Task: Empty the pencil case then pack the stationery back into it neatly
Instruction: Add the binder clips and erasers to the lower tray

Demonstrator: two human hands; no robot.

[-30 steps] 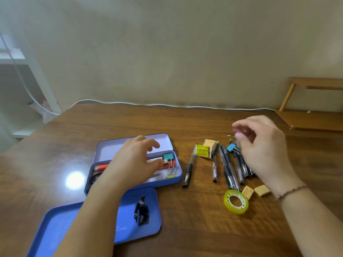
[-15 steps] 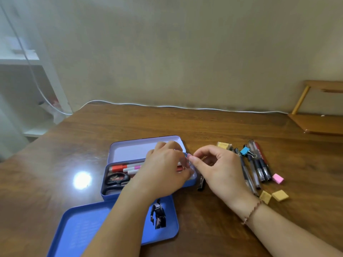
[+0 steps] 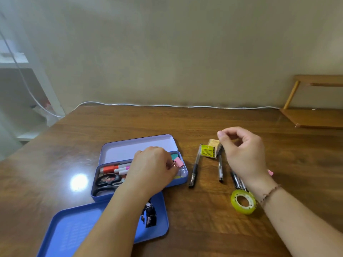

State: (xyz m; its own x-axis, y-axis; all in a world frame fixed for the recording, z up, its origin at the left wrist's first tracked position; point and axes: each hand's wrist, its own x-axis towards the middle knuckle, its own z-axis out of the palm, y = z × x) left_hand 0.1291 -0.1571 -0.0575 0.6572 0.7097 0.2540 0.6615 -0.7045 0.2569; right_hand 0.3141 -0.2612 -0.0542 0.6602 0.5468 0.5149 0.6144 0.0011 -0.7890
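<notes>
Fingers of left hand (image 3: 154, 167) curled, pinching pink binder clip (image 3: 178, 162) at right end of pencil case (image 3: 181, 179); teal clip (image 3: 174, 156) just behind it. Fingers of right hand (image 3: 243, 154) loosely curled above pens (image 3: 220, 168), holding nothing visible. Case near bench (image 3: 204, 229) front left, with scissors (image 3: 107, 180) and markers (image 3: 118, 168) inside, detached lid (image 3: 74, 229) in front. Best seat clip flat beside teal one, handles folded, leaving long channel free for pens. Tape roll (image 3: 243, 201) and eraser box (image 3: 208, 150) wait outside.

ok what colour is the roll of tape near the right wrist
Yellow-green, translucent; the tape roll shows in the head view.
</notes>
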